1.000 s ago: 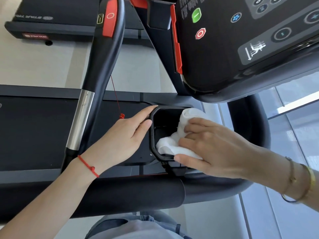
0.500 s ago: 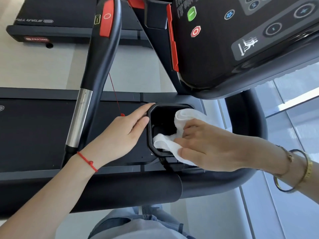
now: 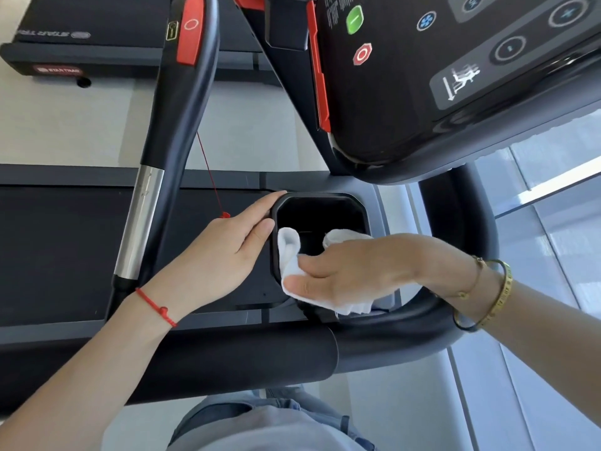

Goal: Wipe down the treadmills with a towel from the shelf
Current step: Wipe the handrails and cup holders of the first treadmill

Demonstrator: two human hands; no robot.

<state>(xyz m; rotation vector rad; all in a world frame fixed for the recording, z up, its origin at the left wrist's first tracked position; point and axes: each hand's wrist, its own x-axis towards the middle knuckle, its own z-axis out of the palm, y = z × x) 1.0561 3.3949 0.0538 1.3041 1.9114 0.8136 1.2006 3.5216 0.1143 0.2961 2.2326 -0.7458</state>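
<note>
A: Where is the towel (image 3: 289,255) at this moment?

B: The white towel is in the black cup holder (image 3: 320,203) of the treadmill (image 3: 97,242), under the console (image 3: 455,76). One part lies over the near edge of the holder, and another part is bunched against its left wall.

A: And the hands?

B: The right hand (image 3: 354,271) presses the towel on the near right part of the holder; its thumb lies flat on the cloth, but the fingers go down into the holder and I cannot tell if they curl around the towel. The left hand (image 3: 224,255) rests with straight fingers on the left rim of the holder, holding nothing.

A: What else is there?

B: A red cord (image 3: 209,174) hangs beside the left handlebar (image 3: 162,151), and a second treadmill (image 3: 97,43) stands far on the left.
</note>
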